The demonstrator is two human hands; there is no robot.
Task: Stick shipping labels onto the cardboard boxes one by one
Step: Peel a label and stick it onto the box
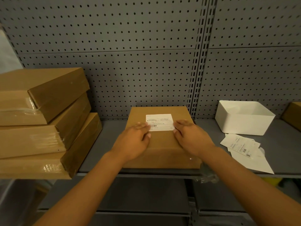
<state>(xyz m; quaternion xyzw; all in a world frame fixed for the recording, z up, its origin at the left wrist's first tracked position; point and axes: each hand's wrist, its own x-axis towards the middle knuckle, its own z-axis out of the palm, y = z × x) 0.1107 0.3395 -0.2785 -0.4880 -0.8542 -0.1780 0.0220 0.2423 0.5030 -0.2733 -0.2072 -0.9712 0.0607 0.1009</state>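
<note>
Left hand [136,141] and right hand [189,136] flat, fingers straight, gripping nothing; both press shipping label [160,122] edges onto cardboard box [162,147] on shelf [107,144].

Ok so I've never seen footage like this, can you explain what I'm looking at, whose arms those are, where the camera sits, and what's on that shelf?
The camera is worn on a person's head, looking forward and down, so the two arms are their own. No robot here. On a grey shelf lies a cardboard box with a white shipping label on top. The left hand and right hand lie flat at the label's two ends, apparently smoothing it down; neither grips anything. On the left is a stack of three boxes. On the right sit a white bin and loose labels.
</note>
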